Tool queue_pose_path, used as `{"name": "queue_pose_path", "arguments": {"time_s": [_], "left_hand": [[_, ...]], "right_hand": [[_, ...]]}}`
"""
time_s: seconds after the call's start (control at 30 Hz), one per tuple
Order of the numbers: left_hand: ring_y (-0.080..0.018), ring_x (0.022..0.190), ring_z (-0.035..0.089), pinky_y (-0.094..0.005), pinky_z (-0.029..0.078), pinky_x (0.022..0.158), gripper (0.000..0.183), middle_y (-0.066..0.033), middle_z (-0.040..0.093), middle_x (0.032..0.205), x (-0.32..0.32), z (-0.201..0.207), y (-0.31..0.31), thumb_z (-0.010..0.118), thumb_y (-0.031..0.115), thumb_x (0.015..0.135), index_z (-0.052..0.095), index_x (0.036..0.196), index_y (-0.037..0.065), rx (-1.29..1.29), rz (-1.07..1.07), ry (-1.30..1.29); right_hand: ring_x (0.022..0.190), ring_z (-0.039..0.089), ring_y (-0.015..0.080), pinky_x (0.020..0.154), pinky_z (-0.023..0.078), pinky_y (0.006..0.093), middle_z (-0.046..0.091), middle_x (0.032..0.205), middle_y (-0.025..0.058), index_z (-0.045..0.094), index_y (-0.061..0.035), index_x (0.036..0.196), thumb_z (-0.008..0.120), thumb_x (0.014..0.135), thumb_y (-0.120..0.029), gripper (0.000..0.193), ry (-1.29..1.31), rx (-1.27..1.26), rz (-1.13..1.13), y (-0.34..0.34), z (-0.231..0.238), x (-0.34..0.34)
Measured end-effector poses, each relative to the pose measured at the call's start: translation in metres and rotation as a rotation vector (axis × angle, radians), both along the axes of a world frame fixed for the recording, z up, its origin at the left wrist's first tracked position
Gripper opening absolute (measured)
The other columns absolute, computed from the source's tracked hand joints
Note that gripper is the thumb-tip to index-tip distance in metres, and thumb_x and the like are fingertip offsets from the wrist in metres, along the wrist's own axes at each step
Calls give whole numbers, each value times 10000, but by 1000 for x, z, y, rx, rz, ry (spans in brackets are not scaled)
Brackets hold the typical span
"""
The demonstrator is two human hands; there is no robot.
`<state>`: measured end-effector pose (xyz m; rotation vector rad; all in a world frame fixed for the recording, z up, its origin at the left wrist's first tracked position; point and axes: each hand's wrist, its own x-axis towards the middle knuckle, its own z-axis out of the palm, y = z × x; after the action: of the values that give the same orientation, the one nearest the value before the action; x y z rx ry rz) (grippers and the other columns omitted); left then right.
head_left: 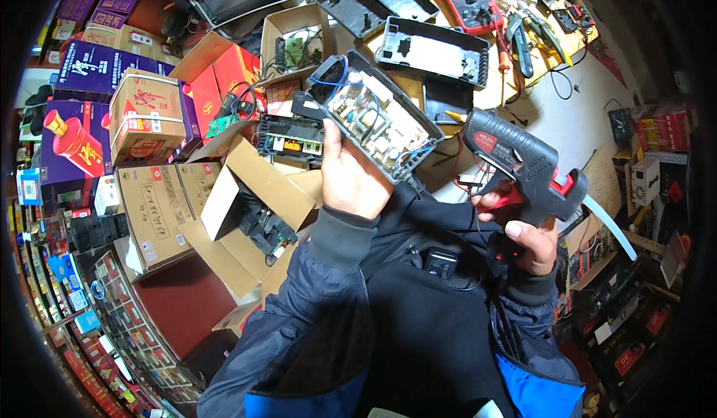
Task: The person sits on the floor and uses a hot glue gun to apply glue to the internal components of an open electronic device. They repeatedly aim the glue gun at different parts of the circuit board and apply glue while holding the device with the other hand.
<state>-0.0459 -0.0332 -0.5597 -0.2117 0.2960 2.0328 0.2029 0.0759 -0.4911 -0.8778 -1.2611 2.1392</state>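
My left hand [352, 170] grips a black plastic housing [418, 123] from below and tilts it up. Inside lies a pale circuit board [373, 116] crowded with components, with blue wires at both ends. In my right hand [523, 228] is a black glue gun [515, 153] with a red trigger; my fingers wrap its handle. A whitish glue stick [609, 228] sticks out of its back end. The gun's yellowish nozzle [453, 116] points left, close to the right edge of the housing but apart from it.
On the workbench ahead lie empty black casings [433, 52], a red multimeter [467, 0] and pliers [519, 45] among loose wires. An open carton [287, 186] with black parts stands to the left, beside stacked boxes [153, 209]. Packed shelves [635, 321] line the right.
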Motion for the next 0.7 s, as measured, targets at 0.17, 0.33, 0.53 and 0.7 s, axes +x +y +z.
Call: {"name": "queue_pose_path", "arguments": {"time_s": [0.17,0.33,0.53,0.7], "left_hand": [[-335,1440,514,-567,360,1218,655,-97,555,1562,1,1,2,444,587,1087,500,1556,133,9,-18,35],[-341,1452,504,-582,362,1221,630,-99,537,1575,3,4,5,434,550,1104,467,1573,131,-5,-11,80],[-341,1439,516,-580,370,1214,649,-104,546,1565,2,2,4,448,567,1094,474,1567,124,8,-31,54],[-336,1433,523,-577,387,1203,643,-103,554,1555,3,2,5,451,566,1094,476,1563,127,-27,-14,90]], "right_hand": [[1162,686,438,981,628,445,671,1189,240,489,112,1390,639,800,-99,645,153,-213,-79,13,-19,8],[1232,654,438,988,626,447,674,1236,255,472,104,1410,631,864,-48,589,418,-485,-75,23,-40,17],[1185,613,360,943,586,416,623,1225,171,509,33,1430,672,864,-121,609,395,-508,-71,24,-46,23],[1157,603,340,932,576,423,624,1182,152,517,4,1410,673,863,-128,584,385,-500,-62,25,-49,25]]}}
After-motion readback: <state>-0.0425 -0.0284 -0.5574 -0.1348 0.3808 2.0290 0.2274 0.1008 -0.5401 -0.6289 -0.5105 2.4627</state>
